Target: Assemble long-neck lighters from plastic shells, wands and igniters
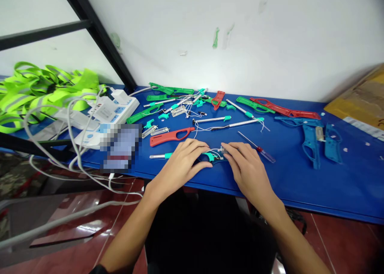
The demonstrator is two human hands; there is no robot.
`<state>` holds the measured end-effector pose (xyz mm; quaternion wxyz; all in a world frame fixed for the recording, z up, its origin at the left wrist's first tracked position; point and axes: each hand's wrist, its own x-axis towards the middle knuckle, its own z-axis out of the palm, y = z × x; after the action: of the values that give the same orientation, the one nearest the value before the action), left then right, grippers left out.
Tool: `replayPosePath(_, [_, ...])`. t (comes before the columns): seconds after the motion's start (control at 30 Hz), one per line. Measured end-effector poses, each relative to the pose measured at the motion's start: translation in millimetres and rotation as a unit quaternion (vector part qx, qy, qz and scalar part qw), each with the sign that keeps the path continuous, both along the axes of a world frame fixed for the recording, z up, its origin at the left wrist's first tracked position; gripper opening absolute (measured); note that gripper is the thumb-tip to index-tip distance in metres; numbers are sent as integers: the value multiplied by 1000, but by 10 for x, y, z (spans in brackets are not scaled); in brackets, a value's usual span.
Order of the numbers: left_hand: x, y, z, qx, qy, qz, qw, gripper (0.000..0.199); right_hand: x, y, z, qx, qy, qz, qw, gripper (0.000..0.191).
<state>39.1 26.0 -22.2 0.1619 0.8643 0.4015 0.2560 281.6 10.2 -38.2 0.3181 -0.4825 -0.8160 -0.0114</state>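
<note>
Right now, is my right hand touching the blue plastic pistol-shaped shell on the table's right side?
Apart. The head view shows blue tabletop between your right hand and the blue shell, with a clear-handled screwdriver lying in that gap.

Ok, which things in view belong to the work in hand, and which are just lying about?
Likely part of the job: teal fitting between left hand and right hand; red casings; green casings; blue casings; metal tubes; screwdriver.

Probably just lying about: power strip; neon straps; blurred-out device; cardboard box.
</note>
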Motion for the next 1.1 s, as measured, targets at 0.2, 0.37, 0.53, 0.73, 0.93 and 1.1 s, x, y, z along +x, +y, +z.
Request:
replayPosePath(0.2, [-11, 15, -6, -17, -55, 0, 998, 28, -20, -6, 10, -5, -6, 2, 1000, 26])
replayPosePath(0.37, [-9, 14, -20, 5, -36, -7, 999, 30, -32, -13, 3, -4, 3, -2, 1000, 27])
replayPosePath(0.53, [-7, -9, -15, 27, -10, -7, 1000, 37, -17, -17, -7, 2, 6, 7, 1000, 26])
replayPosePath(0.73, [8, 11, 8, -3, -29, 8, 1000, 29, -14, -31, -1, -4, -4, 9, 1000, 27])
replayPosePath(0.93, [2, 40, -27, -22, -97, 20, 995, 17, -13, -36, 6, -4, -7, 12, 1000, 28])
replayPosePath(1.1, [-4, 35, -26, 0, -91, 6, 996, 16, -8, -33, -8, -1, 1, 20, 1000, 28])
